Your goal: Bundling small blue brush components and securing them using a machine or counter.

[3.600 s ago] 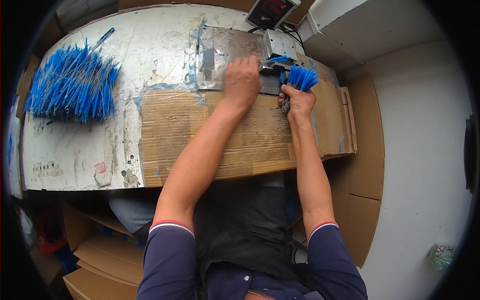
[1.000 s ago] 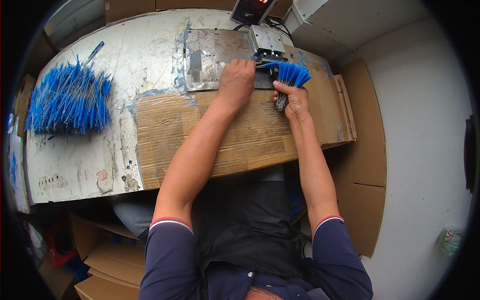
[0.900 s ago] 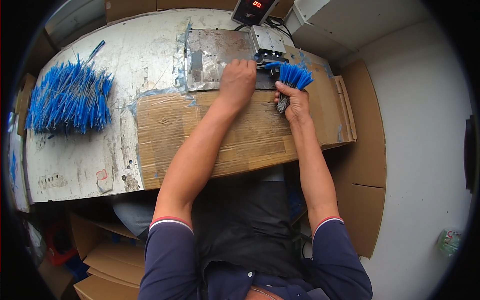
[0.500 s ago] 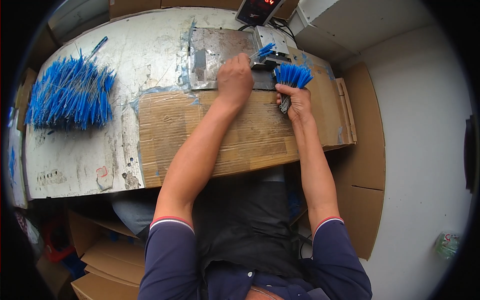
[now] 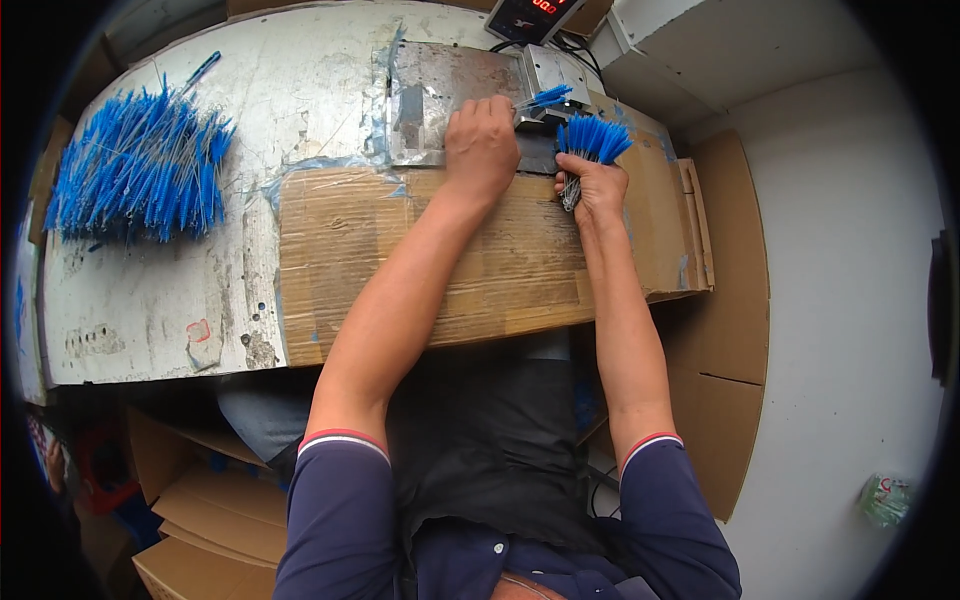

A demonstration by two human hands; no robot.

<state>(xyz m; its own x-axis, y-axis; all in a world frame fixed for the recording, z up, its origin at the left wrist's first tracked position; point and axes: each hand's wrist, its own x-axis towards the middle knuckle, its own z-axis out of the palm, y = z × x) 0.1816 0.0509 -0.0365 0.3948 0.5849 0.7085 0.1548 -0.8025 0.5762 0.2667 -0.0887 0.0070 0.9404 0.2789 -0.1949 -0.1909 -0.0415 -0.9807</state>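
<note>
My left hand (image 5: 483, 148) is closed over the metal plate (image 5: 455, 68), pinching a few thin wire brushes (image 5: 549, 97) by their stems. Their blue bristle ends point right, toward a metal block fixture (image 5: 553, 70). Just right of it, my right hand (image 5: 600, 190) grips a thick bundle of blue wire brushes (image 5: 596, 138), bristles fanned upward and looped wire ends showing below the thumb. A large heap of the same blue brushes (image 5: 140, 175) lies at the left of the table. The fingertips of my left hand are partly hidden.
Cardboard (image 5: 430, 270) covers the near part of the white worktable (image 5: 150, 320). A box with a red digital display (image 5: 530, 18) and cables stands behind the fixture. Open cardboard boxes (image 5: 215, 520) sit below left. Part of another person (image 5: 55, 462) shows at the lower left edge.
Within the slightly shifted view, my left hand has moved a little right along with its few brushes. My right hand keeps hold of the bundle. The display reading differs.
</note>
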